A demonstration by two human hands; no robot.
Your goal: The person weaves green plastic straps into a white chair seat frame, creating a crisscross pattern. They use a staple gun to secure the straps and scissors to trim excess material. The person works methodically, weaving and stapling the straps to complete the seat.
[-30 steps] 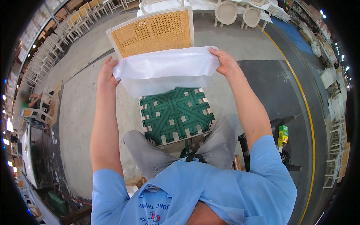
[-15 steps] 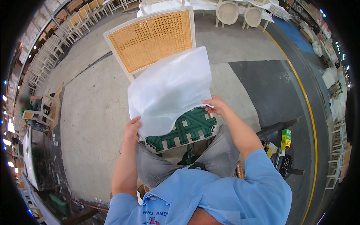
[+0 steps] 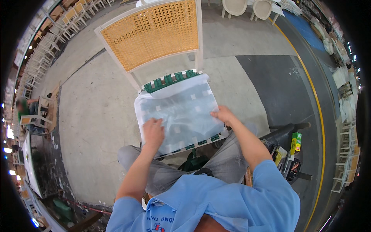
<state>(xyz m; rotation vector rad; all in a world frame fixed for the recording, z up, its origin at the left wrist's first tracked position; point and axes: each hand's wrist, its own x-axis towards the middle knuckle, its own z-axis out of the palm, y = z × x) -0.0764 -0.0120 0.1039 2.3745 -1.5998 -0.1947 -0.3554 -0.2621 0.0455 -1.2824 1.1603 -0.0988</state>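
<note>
A thin white fabric sheet lies over the seat of a chair, and green woven webbing shows past its back and front edges. The chair's pale frame holds a tan cane backrest. My left hand rests on the left part of the sheet with fingers curled against it; its fingertips are partly hidden. At the right edge, my right hand pinches the sheet between thumb and fingers. Wrinkles run through the sheet between my hands.
My knees flank the seat's front. To my right stand a green-and-yellow box and a dark tool or device. Rows of chairs line the far left. A person sits at the left beside a chair. A yellow line marks the floor.
The sheet has come down from in front of the backrest onto the webbing. My left hand has moved right, from the sheet's corner onto its surface. More of the backrest shows.
</note>
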